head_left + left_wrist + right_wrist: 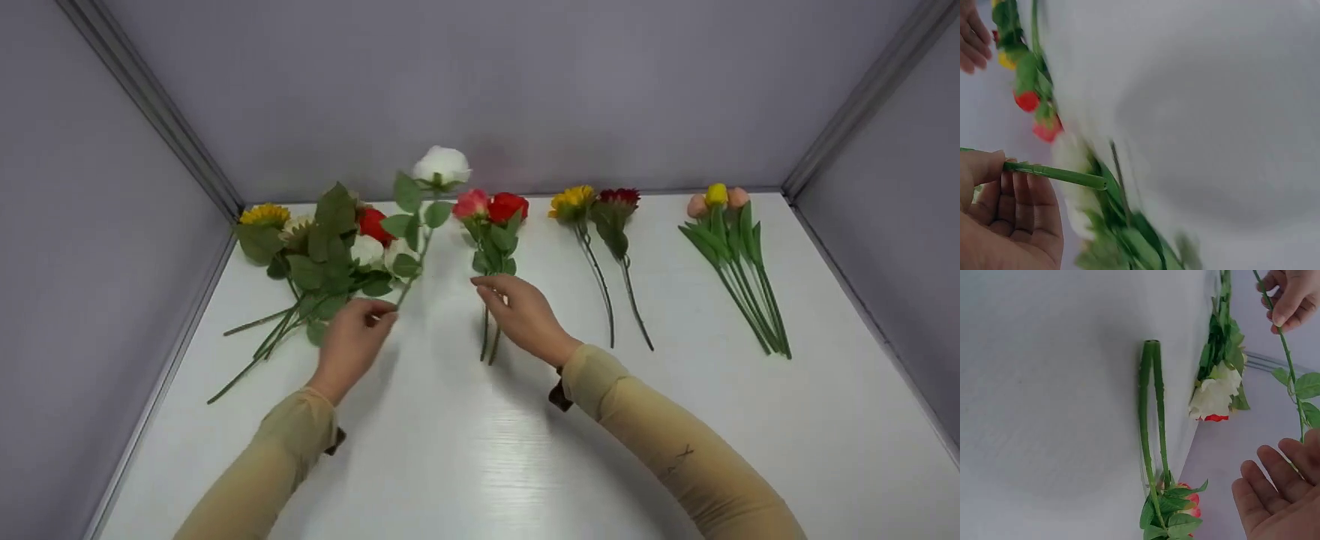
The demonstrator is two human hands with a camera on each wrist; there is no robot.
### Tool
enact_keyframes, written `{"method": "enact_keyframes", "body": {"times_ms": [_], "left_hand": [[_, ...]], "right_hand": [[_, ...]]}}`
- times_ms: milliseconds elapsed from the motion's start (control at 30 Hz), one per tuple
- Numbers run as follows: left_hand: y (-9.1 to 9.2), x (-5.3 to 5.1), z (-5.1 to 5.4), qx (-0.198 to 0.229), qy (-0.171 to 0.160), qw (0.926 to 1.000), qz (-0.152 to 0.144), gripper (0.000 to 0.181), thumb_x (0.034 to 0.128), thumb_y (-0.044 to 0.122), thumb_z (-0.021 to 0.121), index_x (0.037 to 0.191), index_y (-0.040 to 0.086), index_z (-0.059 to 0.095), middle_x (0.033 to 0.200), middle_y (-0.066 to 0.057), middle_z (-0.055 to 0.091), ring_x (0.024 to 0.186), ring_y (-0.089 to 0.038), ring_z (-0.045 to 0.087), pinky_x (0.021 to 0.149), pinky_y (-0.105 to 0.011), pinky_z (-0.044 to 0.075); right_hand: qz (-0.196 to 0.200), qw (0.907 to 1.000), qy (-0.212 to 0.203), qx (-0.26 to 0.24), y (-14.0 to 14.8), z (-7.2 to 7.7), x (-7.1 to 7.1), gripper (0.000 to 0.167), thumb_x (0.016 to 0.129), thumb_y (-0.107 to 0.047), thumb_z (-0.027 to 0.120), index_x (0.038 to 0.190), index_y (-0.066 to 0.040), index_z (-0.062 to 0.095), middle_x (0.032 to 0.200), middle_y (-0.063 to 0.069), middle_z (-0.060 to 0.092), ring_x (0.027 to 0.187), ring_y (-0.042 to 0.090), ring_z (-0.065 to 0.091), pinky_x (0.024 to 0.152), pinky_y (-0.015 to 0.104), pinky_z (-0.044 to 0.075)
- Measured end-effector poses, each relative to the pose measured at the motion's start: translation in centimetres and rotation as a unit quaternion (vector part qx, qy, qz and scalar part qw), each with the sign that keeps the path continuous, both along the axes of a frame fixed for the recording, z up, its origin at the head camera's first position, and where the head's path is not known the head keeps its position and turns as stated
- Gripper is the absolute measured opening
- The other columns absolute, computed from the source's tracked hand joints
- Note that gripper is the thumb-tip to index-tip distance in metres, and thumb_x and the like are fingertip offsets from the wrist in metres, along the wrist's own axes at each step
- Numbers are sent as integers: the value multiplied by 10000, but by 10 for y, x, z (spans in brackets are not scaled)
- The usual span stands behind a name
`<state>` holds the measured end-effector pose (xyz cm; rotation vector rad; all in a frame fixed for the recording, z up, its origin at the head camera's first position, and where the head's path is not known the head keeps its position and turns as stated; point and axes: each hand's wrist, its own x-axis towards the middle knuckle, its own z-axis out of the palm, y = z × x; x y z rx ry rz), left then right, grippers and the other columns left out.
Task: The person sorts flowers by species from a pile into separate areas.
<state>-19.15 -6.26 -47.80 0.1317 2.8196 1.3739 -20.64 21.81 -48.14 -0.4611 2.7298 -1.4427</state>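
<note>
A white rose (442, 165) is held up by its green stem in the left hand (352, 341). In the left wrist view, thumb and fingers of the left hand (1010, 219) pinch that stem (1061, 173) near its cut end. The right hand (525, 315) is above the stems of a pink rose (472, 204) and a red rose (508, 208), its fingers nearly straight. In the right wrist view, the right hand (1283, 486) has its palm showing and grips nothing; two stems (1144, 399) lie apart from it.
At the left lies a mixed pile with a sunflower (265, 215), white and red flowers and leaves (307, 271). Right of the hands lie a yellow flower (574, 202) and a dark red flower (619, 198). Tulips (718, 195) lie farther right. Grey walls (487, 90) surround the white table (465, 465).
</note>
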Motion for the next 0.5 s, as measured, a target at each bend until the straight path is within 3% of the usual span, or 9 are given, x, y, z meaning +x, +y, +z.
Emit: {"method": "enact_keyframes", "body": {"times_ms": [67,200,300,500], "left_hand": [[29,3,0,452,-195,9986,-183,195,1001,219,686,1133,92,752,1071,-53,694,930,-215,613,768,-374,517],[77,11,-4,1065,-459,9920,-505,175,984,229,710,1106,116,765,1037,-14,707,897,-193,615,765,-355,521],[103,16,-9,1388,-566,9859,-746,183,987,228,708,1113,105,758,1036,-10,704,882,-190,619,748,-350,530],[142,20,-16,1716,-688,9771,-1055,205,990,231,699,1128,89,750,1018,5,697,829,-177,638,704,-336,551]], "right_hand": [[-292,9952,-308,-880,8,3,-3,345,1081,-310,550,1333,-112,677,1282,23,672,1203,196,615,1033,409,487],[-657,9666,-802,-2342,23,8,-7,349,1061,-324,589,1255,-53,695,1177,129,693,1105,288,657,983,437,528],[-835,9510,-1023,-2796,36,12,-5,383,1035,-337,636,1242,-19,687,1145,185,681,1072,326,661,950,432,550],[-1140,9341,-1286,-3129,62,13,2,401,979,-224,727,1271,39,646,1146,189,664,964,275,680,890,391,580]]}}
